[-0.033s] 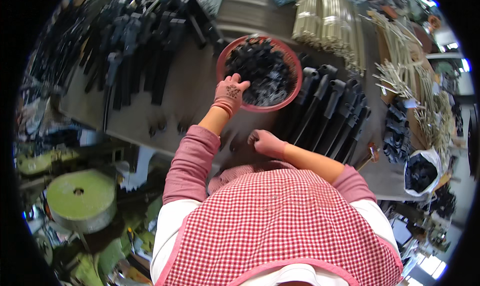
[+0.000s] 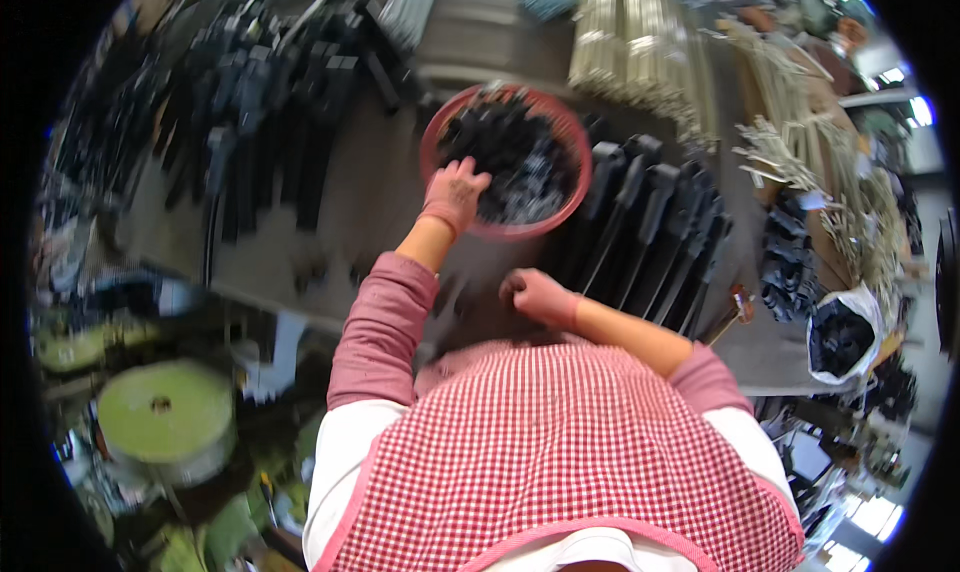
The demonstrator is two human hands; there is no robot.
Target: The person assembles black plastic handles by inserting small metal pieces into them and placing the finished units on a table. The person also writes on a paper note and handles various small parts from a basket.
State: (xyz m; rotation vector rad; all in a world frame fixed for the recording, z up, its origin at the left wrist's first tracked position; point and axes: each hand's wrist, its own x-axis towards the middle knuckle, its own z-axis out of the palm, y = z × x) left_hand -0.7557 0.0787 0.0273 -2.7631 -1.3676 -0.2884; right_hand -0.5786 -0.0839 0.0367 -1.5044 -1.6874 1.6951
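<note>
A round pink plastic basket (image 2: pixel 432 144) full of small black plastic parts (image 2: pixel 505 137) stands on the table in front of me. My left hand (image 2: pixel 455 194), in a pink glove with a dark pattern on its back, reaches over the basket's near left rim. Its fingers are apart at the edge of the black parts, and nothing shows in them. Nearer to me, my right hand (image 2: pixel 543 298), also gloved in pink, is closed low over the table. Something dark shows at its fingertips, too small and blurred to name.
Long black parts with tubular heads (image 2: pixel 645 207) lie in a row right of the basket. More black lengths (image 2: pixel 245 122) are piled at left. Pale strip bundles (image 2: pixel 640 47) lie behind. A white bag (image 2: pixel 845 337) of black pieces sits at right; a green round machine (image 2: pixel 165 412) stands lower left.
The basket and table have shifted slightly down and left in the picture. My left hand stays at the basket's rim, and my right hand stays closed near the table's front.
</note>
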